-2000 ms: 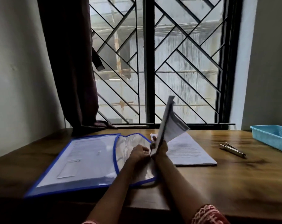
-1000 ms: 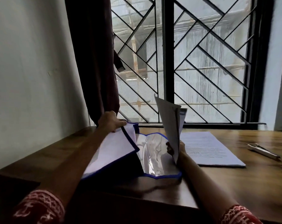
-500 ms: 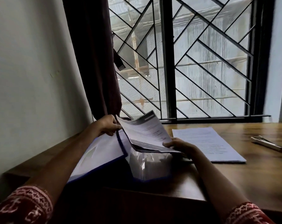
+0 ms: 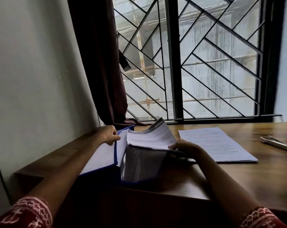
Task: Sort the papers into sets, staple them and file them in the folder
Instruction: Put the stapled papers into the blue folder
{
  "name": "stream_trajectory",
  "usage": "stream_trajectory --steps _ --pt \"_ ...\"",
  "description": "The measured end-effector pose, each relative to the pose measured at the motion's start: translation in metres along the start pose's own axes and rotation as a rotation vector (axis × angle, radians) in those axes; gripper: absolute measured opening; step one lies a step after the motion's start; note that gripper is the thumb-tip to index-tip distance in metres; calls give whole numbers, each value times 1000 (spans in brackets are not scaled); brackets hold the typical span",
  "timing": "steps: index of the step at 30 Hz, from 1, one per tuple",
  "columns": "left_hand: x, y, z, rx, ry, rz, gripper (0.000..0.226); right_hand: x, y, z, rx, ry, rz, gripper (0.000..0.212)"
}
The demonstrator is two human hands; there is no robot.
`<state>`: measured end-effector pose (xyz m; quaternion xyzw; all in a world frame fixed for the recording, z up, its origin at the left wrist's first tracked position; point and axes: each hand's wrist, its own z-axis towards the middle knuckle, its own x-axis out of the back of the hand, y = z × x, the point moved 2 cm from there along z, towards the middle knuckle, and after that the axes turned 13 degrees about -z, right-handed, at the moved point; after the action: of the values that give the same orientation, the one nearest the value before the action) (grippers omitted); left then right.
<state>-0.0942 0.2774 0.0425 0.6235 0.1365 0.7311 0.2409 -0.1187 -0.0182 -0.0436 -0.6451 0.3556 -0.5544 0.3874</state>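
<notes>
**Set of papers lowered over the open folder**

At the left end of the table, under the barred window and beside the dark curtain, a blue-edged folder stands open, its left cover raised at a tilt off the wood. The left hand grips that cover's top edge, fingers curled over it and thumb beneath. This grip is the same as half a second ago, and the cover stands at much the same tilt.

The set of papers lies nearly flat over the folder's clear inner pocket, its far corner curling upward. A second ago it stood upright on edge above the pocket; two seconds ago it was held up over a folder that lay flat on the table. The right hand pinches the set's near right corner, thumb on top and fingers underneath, and sits lower than it did then.

Just right of the folder a loose stack of printed sheets lies flat on the table, unmoved. Near the table's right edge a slim metal stapler lies by itself, well apart from both hands.
</notes>
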Motion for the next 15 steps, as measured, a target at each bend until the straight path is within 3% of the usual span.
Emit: stream_trajectory --steps 4,6,13,15 --pt "-18 12 -7 -10 -22 173 38 -18 -7 10 0 208 -120 18" --pt "-21 16 -9 -3 -30 213 38 -23 -14 9 37 265 -60 14" --pt "-8 13 -3 42 67 143 30 -29 -22 12 129 328 38 20" --pt "-8 15 -3 52 109 264 20 -31 -22 9 129 301 66 16"
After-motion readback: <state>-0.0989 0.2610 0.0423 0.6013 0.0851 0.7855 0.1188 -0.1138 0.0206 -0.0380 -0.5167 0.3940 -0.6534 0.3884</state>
